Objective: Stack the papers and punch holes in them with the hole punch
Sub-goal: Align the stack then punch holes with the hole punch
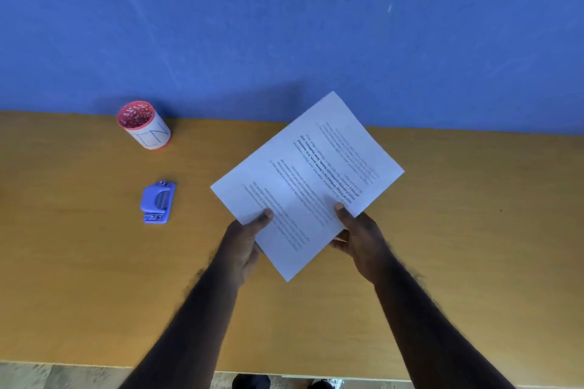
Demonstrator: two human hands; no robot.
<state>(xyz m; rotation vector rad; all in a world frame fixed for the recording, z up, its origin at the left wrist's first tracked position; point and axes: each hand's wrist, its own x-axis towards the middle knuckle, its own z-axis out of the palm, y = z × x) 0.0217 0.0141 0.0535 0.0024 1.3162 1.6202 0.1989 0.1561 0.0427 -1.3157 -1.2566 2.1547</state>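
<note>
I am holding the papers above the surface, left hand and right hand each pinching a near edge; sheets could be sliding apart if my grip is loosening; the hole punch is waiting at left.

Printed papers held tilted, purple hole punch – leftward

Red-rimmed cup on yellow table
</note>
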